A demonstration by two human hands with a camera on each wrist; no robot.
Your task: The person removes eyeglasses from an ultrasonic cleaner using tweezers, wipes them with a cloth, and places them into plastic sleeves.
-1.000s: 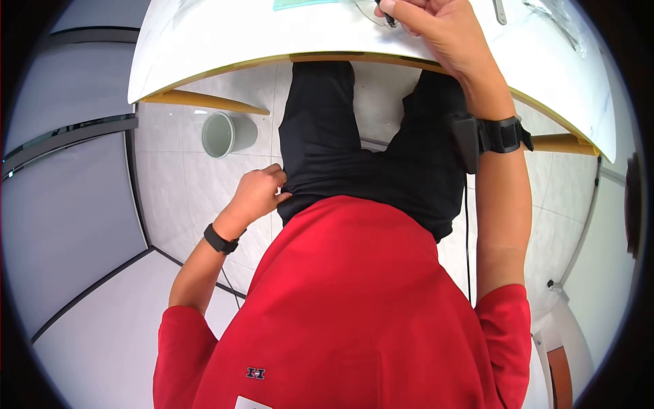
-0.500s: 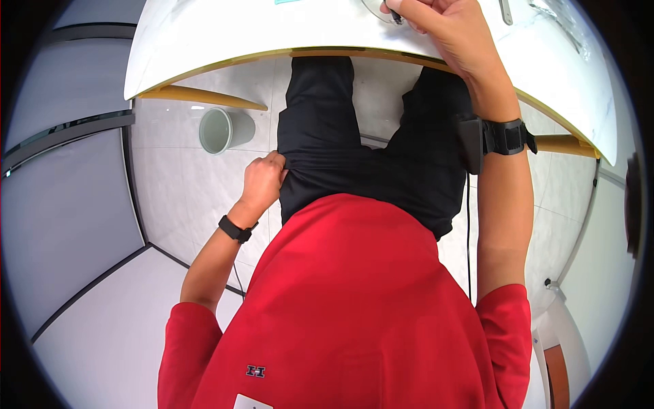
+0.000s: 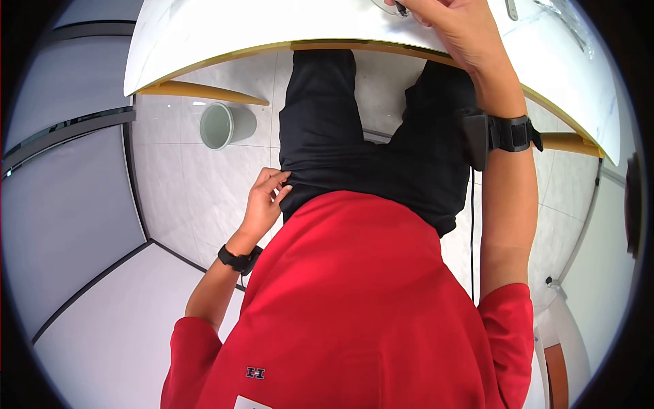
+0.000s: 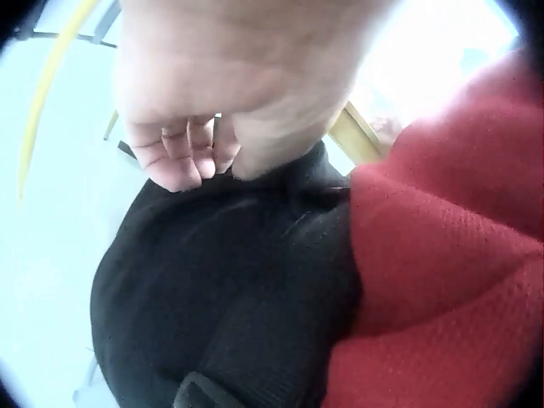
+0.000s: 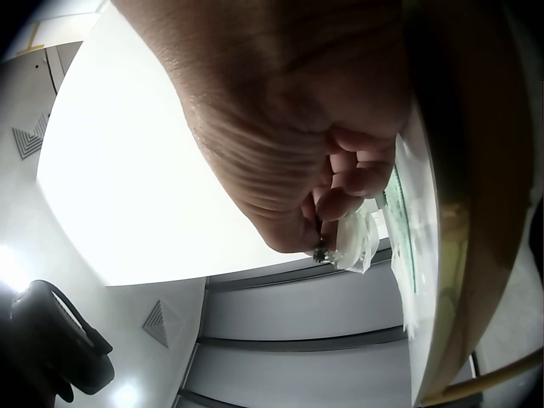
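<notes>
In the head view, my right hand point(image 3: 466, 27) is over the white table point(image 3: 272, 24) near its front edge. Thumb and fingers pinch a small dark slim thing point(image 3: 402, 9); its kind I cannot tell. Beside it lies a clear round dish point(image 3: 383, 8), partly cut off by the frame. In the right wrist view, the fingers curl inward, with the dark tip poking out below them. My left hand point(image 3: 262, 201) is low at my side, its loosely bent fingertips touching the black trousers point(image 4: 229, 280) at the hip. Thumb and fingers stand a little apart there.
A grey-green bin point(image 3: 216, 127) stands on the floor left of my legs. On the table's right are a grey metal strip point(image 3: 511, 9) and crumpled clear plastic point(image 3: 575, 27). A green edge point(image 5: 399, 221) shows on the tabletop in the right wrist view. Yellow table legs point(image 3: 204, 92) slant below.
My left hand has come in against the trousers, bunched its fingers on the cloth, then loosened them. The right hand keeps its pinch; the table has shifted slightly up in the head view.
</notes>
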